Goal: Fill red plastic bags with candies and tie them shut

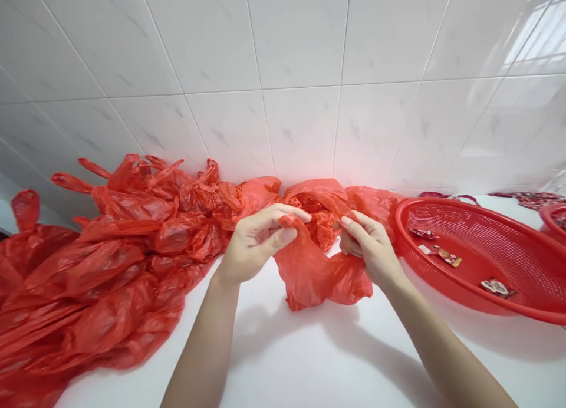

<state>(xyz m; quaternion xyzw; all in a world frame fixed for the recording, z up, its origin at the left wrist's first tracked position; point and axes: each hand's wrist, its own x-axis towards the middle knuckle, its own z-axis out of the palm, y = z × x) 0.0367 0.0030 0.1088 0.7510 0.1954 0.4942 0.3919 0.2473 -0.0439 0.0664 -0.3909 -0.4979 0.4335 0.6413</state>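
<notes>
A thin red plastic bag [309,275] hangs between my two hands above the white table [283,361]. My left hand [256,237] pinches one upper corner of it between thumb and fingers. On the other side, my right hand [369,243] grips the opposite upper part, its fingers curled around the plastic. The bag sags in the middle and looks crumpled; whether anything lies inside cannot be made out. Right behind it, more red bags rest against the wall.
A large heap of red plastic bags [110,266] covers the left side and runs along the tiled wall [300,119]. At the right stands a red perforated basket [473,219] holding several small wrapped packets [448,256]. Part of another red basket [555,219] shows at the far right edge.
</notes>
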